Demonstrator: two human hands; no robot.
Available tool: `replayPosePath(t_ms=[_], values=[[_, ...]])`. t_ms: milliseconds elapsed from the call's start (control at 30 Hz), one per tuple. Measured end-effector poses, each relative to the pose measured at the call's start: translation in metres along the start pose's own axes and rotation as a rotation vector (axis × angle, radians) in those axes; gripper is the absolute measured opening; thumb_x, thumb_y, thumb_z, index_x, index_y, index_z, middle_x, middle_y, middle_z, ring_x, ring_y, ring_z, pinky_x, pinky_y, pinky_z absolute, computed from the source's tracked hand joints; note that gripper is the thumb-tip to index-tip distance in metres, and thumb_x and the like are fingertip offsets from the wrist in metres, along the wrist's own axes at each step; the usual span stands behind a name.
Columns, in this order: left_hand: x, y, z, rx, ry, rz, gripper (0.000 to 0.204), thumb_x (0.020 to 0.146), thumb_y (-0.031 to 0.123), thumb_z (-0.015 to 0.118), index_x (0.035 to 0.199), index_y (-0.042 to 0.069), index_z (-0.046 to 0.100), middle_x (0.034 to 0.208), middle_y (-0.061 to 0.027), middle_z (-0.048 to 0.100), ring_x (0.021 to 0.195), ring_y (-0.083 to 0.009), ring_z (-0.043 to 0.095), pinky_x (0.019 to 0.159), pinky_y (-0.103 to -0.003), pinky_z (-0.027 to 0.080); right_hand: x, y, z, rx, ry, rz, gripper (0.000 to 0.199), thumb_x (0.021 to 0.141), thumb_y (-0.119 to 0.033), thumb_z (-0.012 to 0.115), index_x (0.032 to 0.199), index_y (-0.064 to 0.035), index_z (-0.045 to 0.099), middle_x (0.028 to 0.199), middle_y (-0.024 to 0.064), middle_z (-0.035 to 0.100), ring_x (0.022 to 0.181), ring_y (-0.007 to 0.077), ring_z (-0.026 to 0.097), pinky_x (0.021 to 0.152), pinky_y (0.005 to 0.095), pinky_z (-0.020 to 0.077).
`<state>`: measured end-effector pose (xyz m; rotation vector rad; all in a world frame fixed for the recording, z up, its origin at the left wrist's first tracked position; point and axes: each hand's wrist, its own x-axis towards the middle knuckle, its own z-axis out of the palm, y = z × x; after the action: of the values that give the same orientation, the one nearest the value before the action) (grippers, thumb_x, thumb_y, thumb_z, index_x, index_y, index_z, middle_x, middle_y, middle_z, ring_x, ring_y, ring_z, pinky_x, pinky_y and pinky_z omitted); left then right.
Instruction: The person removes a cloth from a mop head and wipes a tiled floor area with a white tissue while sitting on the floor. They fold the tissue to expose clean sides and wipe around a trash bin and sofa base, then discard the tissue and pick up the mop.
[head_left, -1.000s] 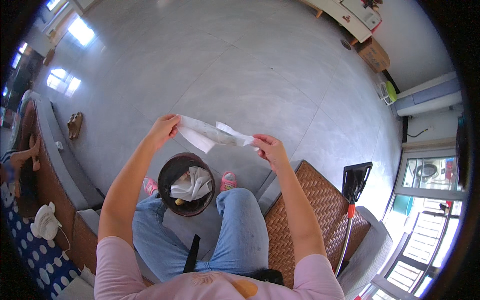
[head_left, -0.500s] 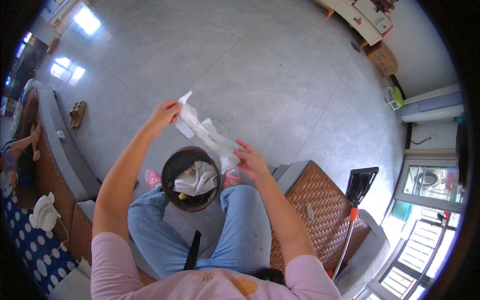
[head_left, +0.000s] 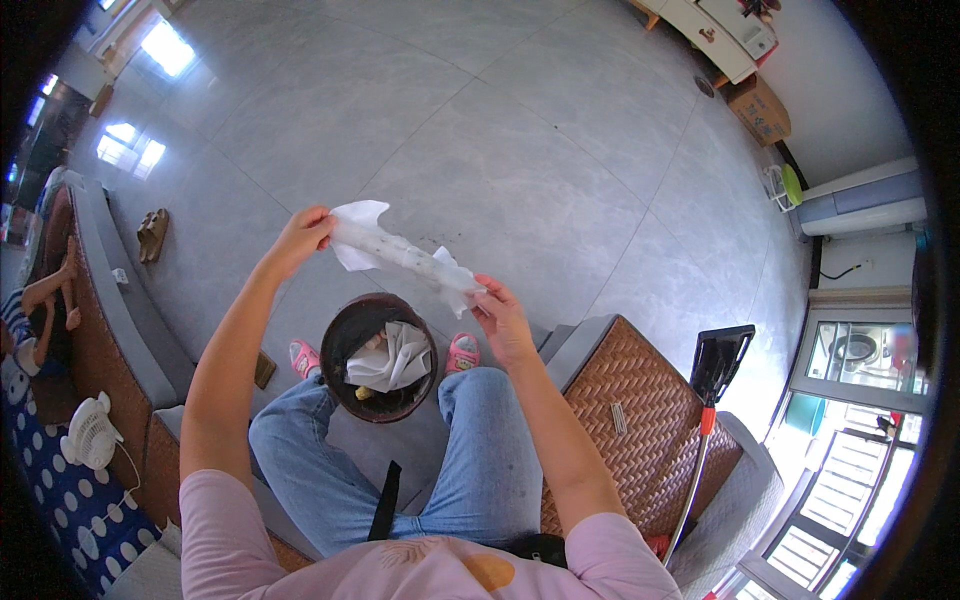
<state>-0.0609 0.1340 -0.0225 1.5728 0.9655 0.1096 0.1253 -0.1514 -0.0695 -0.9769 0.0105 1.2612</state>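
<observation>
A thin white wipe (head_left: 395, 250), smudged with dark specks along its middle, is stretched in the air between my two hands. My left hand (head_left: 306, 236) pinches its upper left end. The lower right end is held by my right hand (head_left: 497, 312), fingers closed on it. Below, between my knees, stands a round dark bin (head_left: 333, 330). Crumpled white-grey paper or cloth (head_left: 400, 358) lies inside it, with a small yellowish piece (head_left: 363, 393) at the near side.
Dark bits (head_left: 445, 238) are scattered on the grey tiled floor (head_left: 560, 200) beyond the wipe. To my right, a black dustpan (head_left: 722, 360) with a red-and-metal handle leans by a woven-topped seat (head_left: 630, 440). Brown sandals (head_left: 152, 236), a white fan (head_left: 92, 432) and another person's leg (head_left: 58, 285) are at left.
My left hand has moved left and slightly down, drawing the wipe straighter and spreading its left end wider. My right hand has barely moved and keeps its hold.
</observation>
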Motion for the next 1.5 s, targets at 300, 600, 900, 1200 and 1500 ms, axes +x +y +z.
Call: replayPosePath(t_ms=[300, 600, 900, 1200, 1500], values=[[-0.006, 0.004, 0.004, -0.041, -0.031, 0.009, 0.020, 0.087, 0.024, 0.051, 0.085, 0.005, 0.055, 0.070, 0.0011, 0.050, 0.067, -0.0074, 0.048, 0.062, -0.022, 0.041, 0.003, -0.001, 0.000, -0.149, 0.058, 0.007, 0.049, 0.084, -0.009, 0.055, 0.129, -0.0106, 0.037, 0.105, 0.0065, 0.056, 0.090, 0.0127, 0.055, 0.083, 0.0258, 0.0438], [-0.014, 0.008, 0.010, -0.278, 0.107, -0.049, 0.021, 0.084, 0.024, 0.055, 0.082, 0.003, 0.056, 0.070, 0.0005, 0.051, 0.065, -0.0072, 0.048, 0.062, -0.021, 0.041, 0.000, 0.001, 0.013, -0.142, 0.107, -0.012, 0.052, 0.082, -0.003, 0.057, 0.129, -0.0086, 0.037, 0.101, 0.0081, 0.059, 0.090, 0.0137, 0.056, 0.074, 0.0262, 0.0467], [-0.057, -0.055, -0.002, -0.381, 0.267, 0.004, 0.012, 0.078, 0.011, 0.060, 0.083, 0.003, 0.053, 0.076, -0.0049, 0.055, 0.068, -0.0114, 0.054, 0.062, -0.024, 0.045, -0.028, 0.076, 0.017, -0.542, 0.184, -0.094, 0.030, 0.075, -0.004, 0.059, 0.104, -0.0009, 0.054, 0.087, 0.0075, 0.061, 0.072, 0.0104, 0.056, 0.064, 0.0220, 0.0446], [-0.151, -0.214, -0.010, 0.162, 0.525, -0.272, 0.025, 0.065, -0.001, 0.059, 0.089, 0.001, 0.054, 0.075, -0.0069, 0.056, 0.065, -0.0153, 0.054, 0.058, -0.027, 0.046, -0.072, 0.207, 0.002, -0.772, 0.239, 0.176, 0.030, 0.068, -0.003, 0.060, 0.097, 0.0021, 0.054, 0.076, 0.0051, 0.056, 0.063, 0.0095, 0.052, 0.054, 0.0214, 0.0404], [-0.188, -0.133, 0.082, 0.946, -0.124, 0.457, 0.064, 0.060, 0.003, 0.062, 0.121, 0.011, 0.042, 0.126, -0.0116, 0.039, 0.122, -0.0313, 0.033, 0.102, -0.045, 0.024, -0.072, 0.194, 0.009, -0.723, 0.163, 0.289, 0.030, 0.070, -0.006, 0.058, 0.099, 0.0011, 0.055, 0.071, 0.0046, 0.056, 0.060, 0.0106, 0.053, 0.053, 0.0215, 0.0412]])
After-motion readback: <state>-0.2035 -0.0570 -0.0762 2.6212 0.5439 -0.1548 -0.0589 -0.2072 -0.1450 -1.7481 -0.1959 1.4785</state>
